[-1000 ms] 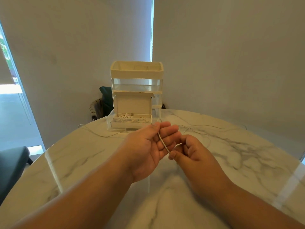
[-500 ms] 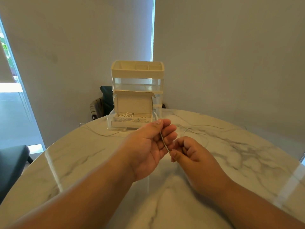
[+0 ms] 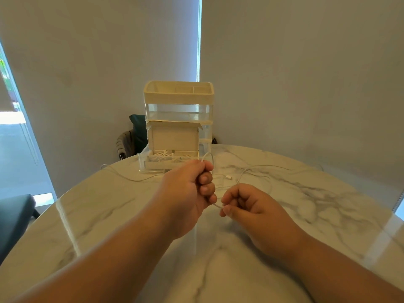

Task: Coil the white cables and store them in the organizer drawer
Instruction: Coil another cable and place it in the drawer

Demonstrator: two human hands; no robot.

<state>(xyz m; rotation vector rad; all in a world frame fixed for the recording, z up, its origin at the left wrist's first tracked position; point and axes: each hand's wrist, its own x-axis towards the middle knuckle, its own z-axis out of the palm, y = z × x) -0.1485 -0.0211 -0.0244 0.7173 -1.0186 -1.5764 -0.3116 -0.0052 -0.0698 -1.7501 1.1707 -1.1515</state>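
Observation:
My left hand (image 3: 192,189) is closed into a fist around a thin white cable (image 3: 258,169), and a small loop of it rises above the knuckles. My right hand (image 3: 244,202) pinches the same cable just right of the left fist. The rest of that cable trails away over the marble table (image 3: 317,215) to the right. Behind the hands stands a cream and clear organizer (image 3: 178,119). Its bottom drawer (image 3: 148,166) is pulled open, with white coiled cables lying inside. A second white cable (image 3: 129,177) lies on the table left of the drawer.
A cream box with a raised lid sits in the open drawer. A dark chair back with a grey cloth (image 3: 131,138) stands behind the table. Another dark seat (image 3: 13,217) is at the far left. Plain walls close off the back.
My left hand has closed from a cupped, palm-up pose into a fist around the cable. My right hand has dropped slightly and moved a little to the right, still pinching the cable.

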